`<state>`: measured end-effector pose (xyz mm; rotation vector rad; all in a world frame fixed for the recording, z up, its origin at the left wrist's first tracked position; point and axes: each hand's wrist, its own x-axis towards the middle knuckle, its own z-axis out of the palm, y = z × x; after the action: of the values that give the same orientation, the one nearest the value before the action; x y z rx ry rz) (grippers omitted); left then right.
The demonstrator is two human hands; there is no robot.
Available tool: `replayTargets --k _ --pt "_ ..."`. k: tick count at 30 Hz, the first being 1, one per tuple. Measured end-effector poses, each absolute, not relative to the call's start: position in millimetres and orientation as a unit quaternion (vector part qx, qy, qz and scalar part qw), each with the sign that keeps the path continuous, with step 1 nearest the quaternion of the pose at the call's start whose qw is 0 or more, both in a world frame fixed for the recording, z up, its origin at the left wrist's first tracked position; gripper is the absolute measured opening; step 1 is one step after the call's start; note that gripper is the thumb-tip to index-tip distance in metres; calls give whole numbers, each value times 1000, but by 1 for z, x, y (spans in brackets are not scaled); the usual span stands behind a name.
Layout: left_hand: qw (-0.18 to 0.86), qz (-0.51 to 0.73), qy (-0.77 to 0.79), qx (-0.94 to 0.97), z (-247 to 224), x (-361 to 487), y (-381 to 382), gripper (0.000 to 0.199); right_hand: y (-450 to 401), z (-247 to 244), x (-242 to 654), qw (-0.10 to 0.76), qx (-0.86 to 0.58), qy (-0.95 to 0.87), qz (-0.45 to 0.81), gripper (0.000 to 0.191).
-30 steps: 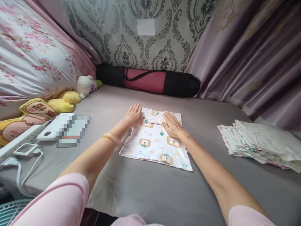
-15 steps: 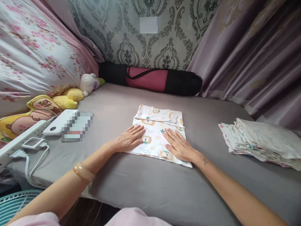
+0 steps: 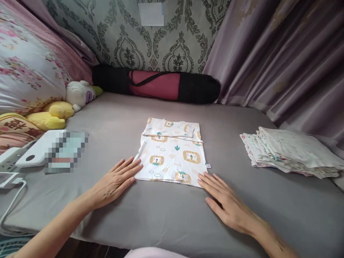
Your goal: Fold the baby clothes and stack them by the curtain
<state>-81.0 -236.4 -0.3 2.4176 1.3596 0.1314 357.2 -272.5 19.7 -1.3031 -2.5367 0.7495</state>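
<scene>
A white garment (image 3: 172, 152) with lion-face prints lies flat on the grey sheet (image 3: 150, 215), its top part folded over with a sleeve across it. At its lower left edge, my left hand (image 3: 115, 181) rests palm down, fingers stretched out and fingertips on the cloth. My right hand (image 3: 228, 204) is at the lower right corner, fingers spread, with its fingertips touching the edge. Neither hand grips anything. A small white tag (image 3: 209, 166) sticks out from the garment's right side.
A stack of folded cloths (image 3: 292, 152) sits at the right. Along the back lies a black and red rolled bag (image 3: 156, 85). Plush toys (image 3: 79, 94), a white device (image 3: 40, 148), a blurred phone-like object (image 3: 67, 152) and a charger with cable (image 3: 10, 179) are at the left.
Both hands have slid off the middle of the garment toward its lower corners, moving apart and nearer to me. The camera view has shifted, and more of the print shows.
</scene>
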Motion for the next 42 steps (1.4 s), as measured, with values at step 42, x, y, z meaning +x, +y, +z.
replayTargets --k 42 --pt "21 -4 715 699 16 -9 -148 28 -277 1 372 290 -460 -784 301 27"
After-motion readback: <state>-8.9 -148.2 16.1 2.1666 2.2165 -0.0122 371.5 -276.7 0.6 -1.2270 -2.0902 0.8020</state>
